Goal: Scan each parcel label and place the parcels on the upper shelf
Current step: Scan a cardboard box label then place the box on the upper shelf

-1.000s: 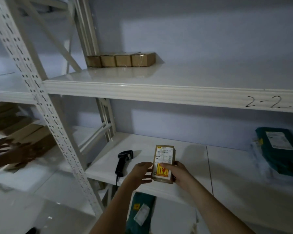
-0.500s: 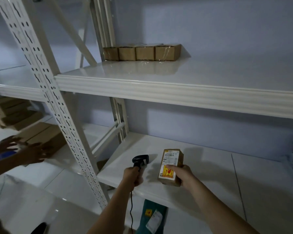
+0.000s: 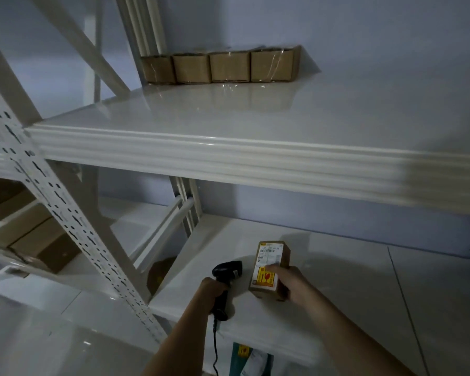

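The left hand [image 3: 211,290] gripped the scanner [image 3: 223,283]. The right hand [image 3: 291,286] had its fingers [image 3: 272,268] clamped on the parcel [image 3: 269,267].

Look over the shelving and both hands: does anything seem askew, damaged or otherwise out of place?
Nothing stands out. Four brown boxes sit in a tidy row at the back of the upper shelf. The left hand grips the scanner; the right hand holds the labelled parcel, which looks intact.
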`<control>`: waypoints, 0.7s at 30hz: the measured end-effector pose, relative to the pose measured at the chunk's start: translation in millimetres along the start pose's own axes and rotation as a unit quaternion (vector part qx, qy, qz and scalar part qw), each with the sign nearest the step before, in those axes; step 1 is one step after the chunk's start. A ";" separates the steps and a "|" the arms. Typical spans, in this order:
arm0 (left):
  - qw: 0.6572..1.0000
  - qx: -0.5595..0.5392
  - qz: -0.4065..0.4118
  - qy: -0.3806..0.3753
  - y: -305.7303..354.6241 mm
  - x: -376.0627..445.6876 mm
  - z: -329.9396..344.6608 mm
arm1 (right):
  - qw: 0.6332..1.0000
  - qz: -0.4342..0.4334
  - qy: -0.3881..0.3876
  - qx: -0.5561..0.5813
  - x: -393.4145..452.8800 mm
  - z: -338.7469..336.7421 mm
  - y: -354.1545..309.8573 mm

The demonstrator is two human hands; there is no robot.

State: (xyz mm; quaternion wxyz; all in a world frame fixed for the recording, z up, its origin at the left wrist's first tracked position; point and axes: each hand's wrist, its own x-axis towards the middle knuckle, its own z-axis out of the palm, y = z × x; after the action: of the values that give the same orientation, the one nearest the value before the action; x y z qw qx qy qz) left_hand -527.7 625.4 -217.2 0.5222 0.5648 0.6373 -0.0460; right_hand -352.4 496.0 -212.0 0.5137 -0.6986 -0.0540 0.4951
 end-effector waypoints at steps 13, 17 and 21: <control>0.978 -0.073 0.152 -0.119 -10.8 -1.8 -25.8 | 0.992 -0.027 0.110 0.058 -47.9 18.2 19.5; 0.957 -0.144 0.198 -0.159 -17.6 -25.4 -43.9 | 0.985 -0.040 0.149 0.079 -76.8 34.5 34.0; 0.929 -0.219 0.201 -0.222 -19.7 -54.0 -57.7 | 0.977 -0.081 0.170 0.101 -100.6 45.8 44.7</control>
State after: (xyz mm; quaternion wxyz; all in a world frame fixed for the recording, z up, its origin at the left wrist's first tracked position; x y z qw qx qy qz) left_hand -588.2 619.5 -162.9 0.7592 0.5284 0.3723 0.0761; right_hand -456.6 446.9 -181.6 0.6213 -0.7107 0.0278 0.3287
